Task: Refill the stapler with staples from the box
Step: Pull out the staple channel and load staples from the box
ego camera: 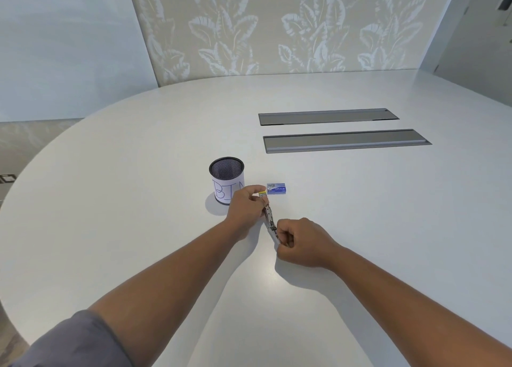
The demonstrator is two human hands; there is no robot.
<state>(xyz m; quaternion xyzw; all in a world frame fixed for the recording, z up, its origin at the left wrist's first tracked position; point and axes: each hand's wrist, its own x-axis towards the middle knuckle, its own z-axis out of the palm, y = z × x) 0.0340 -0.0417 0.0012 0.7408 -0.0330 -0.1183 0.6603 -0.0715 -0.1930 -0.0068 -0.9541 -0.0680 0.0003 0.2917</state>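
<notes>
Right hand (300, 242): fingers curled, pinching the near end of one stapler (270, 219). Left hand (246, 208): fingers curled round its far, yellow-tipped end. Stapler: opened out, long axis running near-to-far, mid-desk. Beyond, just beside it: one blue staple box (276, 189); one mesh cup (227, 179) marked "BIN". Two grey cable hatches (346, 140) farther across the desk (138, 228).

- The left arm (155, 280) wears a grey-blue sleeve (74, 341), pushed up and bunched in soft folds near the elbow.
- The forearm below that sleeve is bare to the left hand (245, 210).
- The right arm (415, 297) is bare and shows no sleeve.
- The right hand (300, 242) carries no ring, watch or glove.
</notes>
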